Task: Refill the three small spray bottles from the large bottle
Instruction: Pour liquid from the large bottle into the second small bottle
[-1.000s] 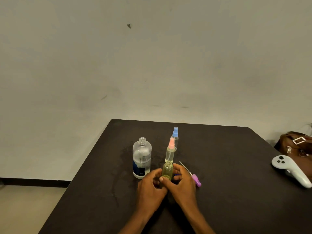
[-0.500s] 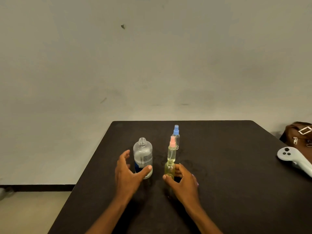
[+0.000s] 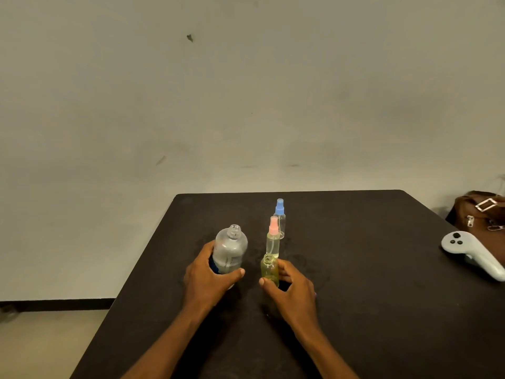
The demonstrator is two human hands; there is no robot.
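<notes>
On the dark table (image 3: 369, 310) my left hand (image 3: 207, 277) grips the lower part of the large clear bottle (image 3: 231, 248), which has no cap and leans slightly. My right hand (image 3: 291, 289) holds the small uncapped bottle (image 3: 269, 270) of yellowish liquid between thumb and fingers. Just behind it stands a spray bottle with a pink cap (image 3: 273, 240), holding pale yellow liquid. Farther back is a clear spray bottle with a blue cap (image 3: 280, 218). The purple spray head seen earlier is hidden behind my right hand.
A white game-style controller (image 3: 470, 253) lies near the table's right edge, with a brown bag (image 3: 478, 212) behind it. A plain wall rises behind the table, and the floor shows at the lower left.
My left hand left the small bottle, moved left and closed around the large bottle, which now tilts slightly. My right hand stayed on the small uncapped bottle.
</notes>
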